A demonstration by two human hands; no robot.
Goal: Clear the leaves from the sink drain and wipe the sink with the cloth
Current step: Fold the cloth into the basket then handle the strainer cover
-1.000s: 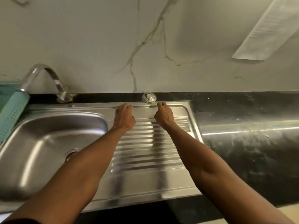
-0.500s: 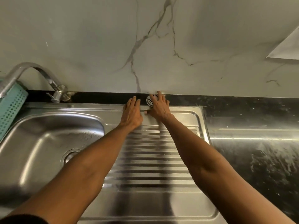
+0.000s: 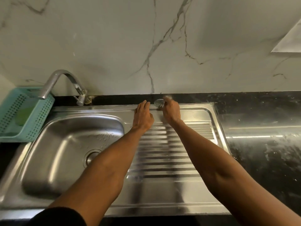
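Fingers (image 3: pixel 167 99) of the right hand (image 3: pixel 171 112) were curled over a small round metal strainer (image 3: pixel 158 102) at the back edge of the sink unit, right by the wall; looked like a pinch on its rim, but motion blur there meant can't tell for sure if it was gripped or just touched. Left hand (image 3: pixel 143 115) lay flat w/ fingers straight & together, palm down on the steel just left of the strainer, holding nothing. Both forearms reached fwd across the ribbed drainboard (image 3: pixel 171 154).

Sink (image 3: pixel 53 160) sat to the left: steel basin, a few water drops on its back slope, drain (image 3: pixel 91 158) in the floor partly hidden behind the left forearm. Couldn't make out any leaves in it from here.

Curved chrome tap (image 3: pixel 65 82) stood behind the basin, spout pointing left. Teal perforated basket (image 3: pixel 35 116) rested at the far left on the counter, something green (image 3: pixel 23 115) inside, poss. a cloth or sponge, unclear which. Black speckled countertop (image 3: pixel 260 128) ran to the right, shiny w/ pale smears. White marble-look wall (image 3: pixel 114 46) w/ dark veins rose behind.
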